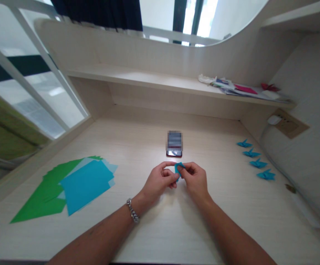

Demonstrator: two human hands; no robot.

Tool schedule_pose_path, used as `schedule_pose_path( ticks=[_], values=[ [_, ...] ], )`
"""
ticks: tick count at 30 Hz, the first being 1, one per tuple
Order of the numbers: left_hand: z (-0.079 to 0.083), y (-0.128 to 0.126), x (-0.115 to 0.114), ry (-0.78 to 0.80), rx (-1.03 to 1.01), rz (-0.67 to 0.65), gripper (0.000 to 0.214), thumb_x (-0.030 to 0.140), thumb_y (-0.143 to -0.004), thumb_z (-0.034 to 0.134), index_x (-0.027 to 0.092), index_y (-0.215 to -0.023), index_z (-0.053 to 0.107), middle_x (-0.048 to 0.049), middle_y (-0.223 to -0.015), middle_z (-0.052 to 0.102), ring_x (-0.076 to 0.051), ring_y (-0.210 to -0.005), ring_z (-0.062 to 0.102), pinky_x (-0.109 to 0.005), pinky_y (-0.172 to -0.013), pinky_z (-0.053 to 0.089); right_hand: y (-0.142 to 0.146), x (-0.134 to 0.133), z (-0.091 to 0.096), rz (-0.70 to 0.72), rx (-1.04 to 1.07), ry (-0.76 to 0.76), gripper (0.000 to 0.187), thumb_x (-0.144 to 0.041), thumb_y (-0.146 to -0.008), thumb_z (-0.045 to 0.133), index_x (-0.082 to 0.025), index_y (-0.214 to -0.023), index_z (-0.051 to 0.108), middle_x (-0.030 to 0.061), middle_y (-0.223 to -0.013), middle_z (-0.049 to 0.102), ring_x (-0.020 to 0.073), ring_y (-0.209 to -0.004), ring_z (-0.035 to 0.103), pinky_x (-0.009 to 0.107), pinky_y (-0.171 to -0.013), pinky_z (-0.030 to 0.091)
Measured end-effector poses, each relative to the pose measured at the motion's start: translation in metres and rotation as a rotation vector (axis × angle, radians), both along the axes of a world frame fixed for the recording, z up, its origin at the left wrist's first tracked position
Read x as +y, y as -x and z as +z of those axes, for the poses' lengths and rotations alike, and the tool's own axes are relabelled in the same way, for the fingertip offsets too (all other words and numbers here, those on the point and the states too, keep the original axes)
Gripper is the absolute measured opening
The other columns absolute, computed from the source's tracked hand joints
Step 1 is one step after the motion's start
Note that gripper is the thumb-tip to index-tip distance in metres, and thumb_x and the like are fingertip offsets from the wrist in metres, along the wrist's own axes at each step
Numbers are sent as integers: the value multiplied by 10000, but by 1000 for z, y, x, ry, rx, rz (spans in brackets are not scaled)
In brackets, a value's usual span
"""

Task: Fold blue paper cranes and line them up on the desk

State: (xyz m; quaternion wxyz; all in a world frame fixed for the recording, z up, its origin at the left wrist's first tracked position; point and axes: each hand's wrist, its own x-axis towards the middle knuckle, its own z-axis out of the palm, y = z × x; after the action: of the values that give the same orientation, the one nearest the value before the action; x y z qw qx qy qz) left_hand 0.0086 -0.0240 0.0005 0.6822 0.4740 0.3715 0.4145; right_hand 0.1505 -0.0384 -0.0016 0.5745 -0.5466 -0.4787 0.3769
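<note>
A small folded piece of blue paper (pixel 179 168) is pinched between both hands just above the pale wooden desk (pixel 154 221). My left hand (pixel 160 181), with a metal bracelet on its wrist, grips the paper from the left with closed fingers. From the right, my right hand (pixel 195 179) pinches the same paper between thumb and fingers. Most of the paper is hidden by the fingers. A phone (pixel 174 144) lies flat on the desk just beyond my hands.
A fanned stack of blue sheets (pixel 86 184) over green sheets (pixel 42 198) lies at the left. Several finished blue paper cranes (pixel 255 159) stand in a row at the right. A shelf (pixel 154 79) behind holds papers (pixel 242 90). A wall socket (pixel 287 125) is at the far right.
</note>
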Motion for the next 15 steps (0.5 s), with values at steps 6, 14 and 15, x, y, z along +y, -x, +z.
schedule_pose_path(
  ticks=[6,14,15],
  values=[
    [2,0,-3,31,-57,-6,490,221,-686,781,115,-1109,558,28,-594,612,-103,-502,548,-236,-533,444,1,-1,1,-14,25,-22,154,-316,-720,726,-167,-756,706,9,-643,655,143,-598,566,259,-567,449],
    [4,3,-4,120,-165,-70,425,210,-729,742,96,-1090,549,-27,-679,650,-137,-581,620,-237,-545,444,-2,-1,6,-66,34,-17,174,-322,-727,721,-153,-769,703,8,-614,643,137,-565,550,259,-544,441],
    [4,3,-4,118,-165,-71,434,204,-720,748,98,-1089,547,-26,-678,651,-138,-575,621,-237,-538,443,-2,-1,6,-69,28,-19,172,-319,-727,722,-154,-771,704,10,-621,647,137,-568,552,259,-545,441]
  ],
)
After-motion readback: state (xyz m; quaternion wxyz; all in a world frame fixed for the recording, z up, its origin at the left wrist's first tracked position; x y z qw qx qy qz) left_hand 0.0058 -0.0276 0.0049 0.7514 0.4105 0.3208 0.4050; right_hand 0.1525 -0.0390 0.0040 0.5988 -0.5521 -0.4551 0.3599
